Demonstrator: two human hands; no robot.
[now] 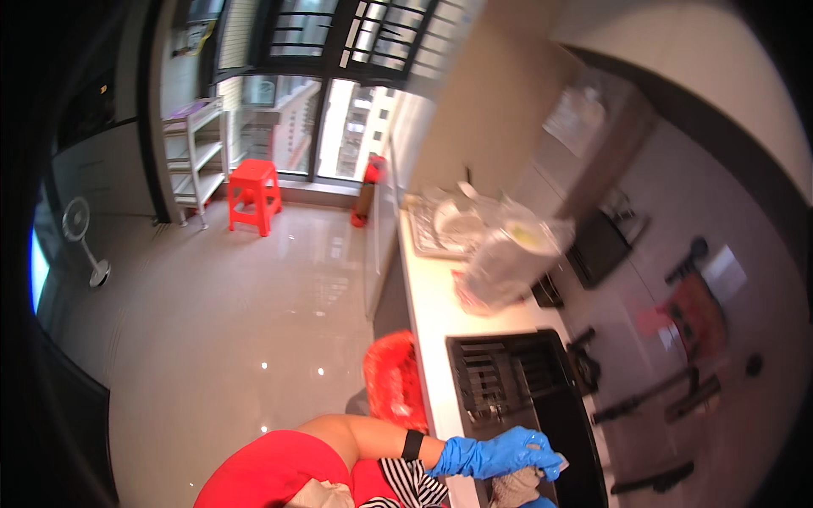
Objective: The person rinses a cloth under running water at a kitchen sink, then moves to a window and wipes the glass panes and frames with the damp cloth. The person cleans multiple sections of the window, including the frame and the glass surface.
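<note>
My left hand [524,452], in a wet blue rubber glove, is over the black sink [571,438]. Its fingers are curled around a small pale object [563,465], whose kind I cannot tell. Just below this hand is a beige textured cloth [516,487]; whether the left hand touches it is unclear. Of my right hand [537,503], only a strip of blue glove shows at the bottom edge, by the cloth, and its fingers are hidden. A black slatted rack [502,371] lies in the far part of the sink.
On the white counter [429,317] beyond the sink are a plastic-wrapped container [508,260] and a dish tray [438,244] with bowls. A red-lined bin [395,381] stands beside the counter. A red stool [255,193], a white shelf rack [197,155] and a fan [86,241] stand farther off.
</note>
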